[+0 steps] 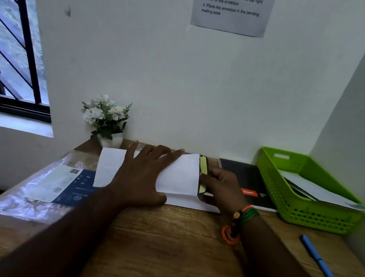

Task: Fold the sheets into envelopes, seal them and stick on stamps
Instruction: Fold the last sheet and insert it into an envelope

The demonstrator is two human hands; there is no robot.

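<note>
A folded white sheet (180, 175) lies on the wooden desk (164, 239) near the back wall. My left hand (142, 175) lies flat on it with fingers spread, pressing it down. At the sheet's right edge, my right hand (221, 189) pinches a black and yellow object (202, 172) that looks like a glue stick or a stamp strip; I cannot tell which. Part of the sheet is hidden under my left hand.
A green basket (301, 212) with white envelopes stands at the right. A black notebook (247, 183) lies between it and the sheet. A blue pen (330, 276) lies at the front right. A plastic-wrapped pack (56, 182) is at the left, a flower pot (108, 138) behind.
</note>
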